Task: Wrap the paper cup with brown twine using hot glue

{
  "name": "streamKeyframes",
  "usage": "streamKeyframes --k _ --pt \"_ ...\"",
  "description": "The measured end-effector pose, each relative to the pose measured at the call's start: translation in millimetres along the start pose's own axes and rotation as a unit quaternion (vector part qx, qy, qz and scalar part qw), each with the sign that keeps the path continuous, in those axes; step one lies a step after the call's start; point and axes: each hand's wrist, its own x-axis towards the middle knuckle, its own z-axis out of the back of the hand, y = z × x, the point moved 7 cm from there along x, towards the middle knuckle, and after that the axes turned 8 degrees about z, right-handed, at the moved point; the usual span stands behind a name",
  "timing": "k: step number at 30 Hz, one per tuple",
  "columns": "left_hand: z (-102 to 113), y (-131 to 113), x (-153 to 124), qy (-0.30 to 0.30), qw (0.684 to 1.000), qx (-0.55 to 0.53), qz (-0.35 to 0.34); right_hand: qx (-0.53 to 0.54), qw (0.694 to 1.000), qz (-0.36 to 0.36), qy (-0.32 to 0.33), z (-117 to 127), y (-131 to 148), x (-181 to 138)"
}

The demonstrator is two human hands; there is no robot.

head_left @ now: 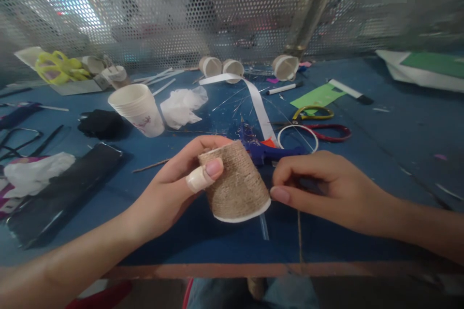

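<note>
While a pair of yellow scissors point(58, 68) lies at the far left of the blue table point(398, 145), a dark flat phone point(65, 188) rests nearer the front edge with a crumpled white bag point(36, 171) just beside it. Further right a stack of paper cups point(137, 108) stands tilted, with a black cloth point(101, 123) to its left and a wad of white tissue point(183, 105) to its right. The left hand point(174, 188) is closed around a cup wrapped in twine point(235, 181). Its bandaged thumb presses on the near side and its fingers curl behind. The cup is held above the front of the table, tilted with its white rim down and to the right. Behind the cup lie a blue glue gun point(270, 153) and a white ribbon point(259, 106) that runs toward the back. The right hand point(326, 188) sits just beside the cup's rim, thumb and forefinger pinched narrow on a strand of twine point(300, 231) that drops past the table edge. Beyond this hand lie red and yellow scissors point(322, 123), a green sheet point(317, 95) and a marker point(284, 88).
</note>
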Motion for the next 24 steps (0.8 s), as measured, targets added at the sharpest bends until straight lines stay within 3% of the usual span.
streamKeyframes --k 5,13,18,24 --pt "1.1 0.4 2.2 0.000 1.000 0.005 -0.006 -0.015 1.000 -0.005 0.000 -2.5 -4.0 -1.5" --pt "-1.0 5.5 4.0 0.015 1.000 -0.008 0.023 -0.099 0.994 0.047 -0.003 -5.8 3.9 -2.5" --pt "-3.4 6.8 4.9 0.010 0.999 0.015 0.026 -0.207 0.971 0.112 -0.040 -4.1 14.0 -7.0" --pt "-1.8 8.2 4.7 -0.004 1.000 -0.002 0.025 -0.226 0.968 0.082 -0.070 0.7 13.1 -2.8"
